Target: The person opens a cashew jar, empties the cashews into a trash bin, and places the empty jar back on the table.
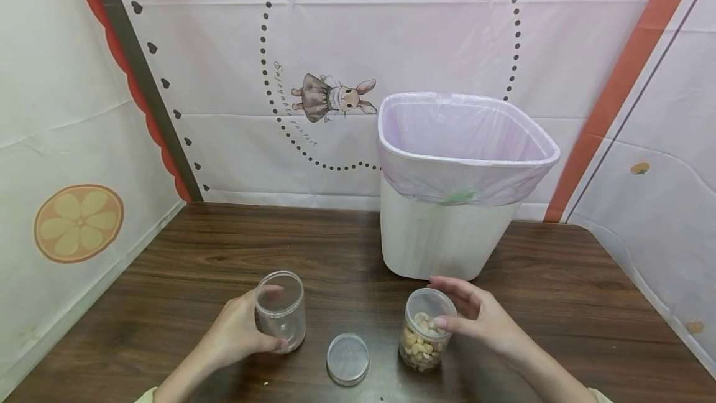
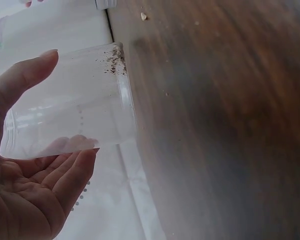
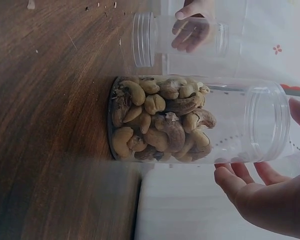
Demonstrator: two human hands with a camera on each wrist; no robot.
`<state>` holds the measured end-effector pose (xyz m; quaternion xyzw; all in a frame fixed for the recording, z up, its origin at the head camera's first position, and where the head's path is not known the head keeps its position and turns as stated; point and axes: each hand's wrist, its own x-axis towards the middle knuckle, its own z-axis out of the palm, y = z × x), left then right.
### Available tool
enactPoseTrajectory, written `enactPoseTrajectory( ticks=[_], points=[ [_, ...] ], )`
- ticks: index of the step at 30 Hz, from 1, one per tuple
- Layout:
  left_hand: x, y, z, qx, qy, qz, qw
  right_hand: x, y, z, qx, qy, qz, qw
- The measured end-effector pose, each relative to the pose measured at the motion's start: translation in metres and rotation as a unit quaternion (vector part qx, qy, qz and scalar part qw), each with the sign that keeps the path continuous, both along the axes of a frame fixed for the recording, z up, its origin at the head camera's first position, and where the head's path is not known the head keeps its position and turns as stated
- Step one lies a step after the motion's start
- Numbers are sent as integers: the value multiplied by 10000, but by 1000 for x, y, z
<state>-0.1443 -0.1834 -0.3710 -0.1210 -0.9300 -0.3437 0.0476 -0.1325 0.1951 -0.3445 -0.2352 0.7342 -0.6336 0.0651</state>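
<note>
A round clear lid (image 1: 348, 359) lies flat on the table (image 1: 184, 254) at the lower centre of the head view, between the two hands and touching neither.

Left of it, the left hand (image 1: 237, 331) grips an empty jar (image 1: 281, 311), thumb on the near side and fingers curled round the far side. The jar stands upright on the table with its mouth open. In the left wrist view a few dark crumbs cling inside its base.

Right of the lid stands a second jar (image 1: 426, 330), also open, about half full of cashews (image 1: 421, 342). The right hand (image 1: 482, 317) is cupped loosely round its rim from the right; the fingers are spread and relaxed, a fingertip near the mouth. Whether they touch the jar I cannot tell; in the right wrist view a gap shows between fingers (image 3: 230, 181) and jar.

Behind the jars, at centre right, a white bin (image 1: 442, 241) with a pale purple liner (image 1: 464, 166) stands on the table. Beyond it hangs a backdrop with a rabbit (image 1: 332, 97).
</note>
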Motion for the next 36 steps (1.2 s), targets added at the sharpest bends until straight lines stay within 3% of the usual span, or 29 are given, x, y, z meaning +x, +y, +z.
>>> enactPoseTrajectory(
  ticks=[6, 36],
  points=[
    [1, 1, -2, -1, 15, -21, 10000, 1, -2, 0, 128, -264, -153, 9995],
    [2, -3, -4, 15, -283, -60, 9996, -1, -1, -4, -73, -113, 383, 9992]
  ],
)
